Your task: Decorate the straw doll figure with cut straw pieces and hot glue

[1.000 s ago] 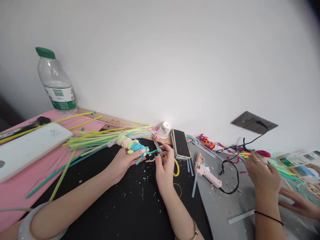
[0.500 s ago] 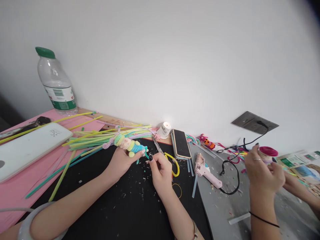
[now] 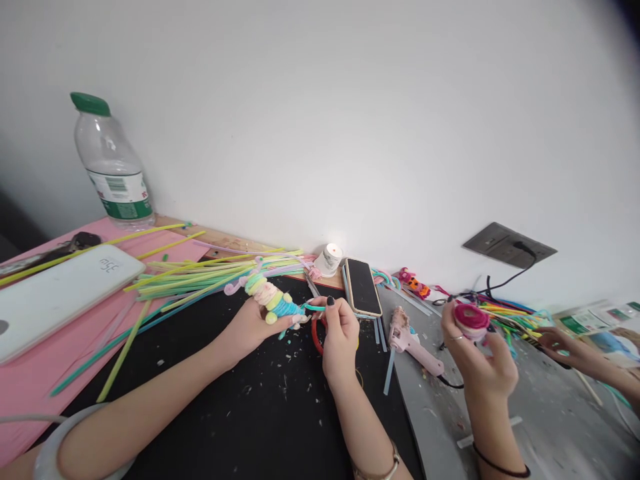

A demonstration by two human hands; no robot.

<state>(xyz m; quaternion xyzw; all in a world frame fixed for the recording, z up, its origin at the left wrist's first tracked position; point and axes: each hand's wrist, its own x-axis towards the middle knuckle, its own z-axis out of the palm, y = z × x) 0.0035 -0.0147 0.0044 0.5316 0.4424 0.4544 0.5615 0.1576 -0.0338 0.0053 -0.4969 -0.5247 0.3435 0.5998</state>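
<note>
Pipe-cleaner figure (image 3: 271,303), wound in pastel colours, is held just above the black bench (image 3: 240,420) by the left hand (image 3: 245,327), fingers closed round its body. The right hand (image 3: 340,333), near a phone (image 3: 361,287), has its fingers pinched shut on the figure's teal strand (image 3: 314,307).

Water bottle (image 3: 111,167) far left against the wall (image 3: 350,100), a flat device (image 3: 60,293) lying before it — right of that, a heap of pipe cleaners (image 3: 200,273). Before the heap, the left hand (image 3: 250,327) with a pipe-cleaner figure (image 3: 273,301) in it, right hand (image 3: 340,337) beside; phone (image 3: 361,287), then glue gun (image 3: 410,340) farther right
</note>
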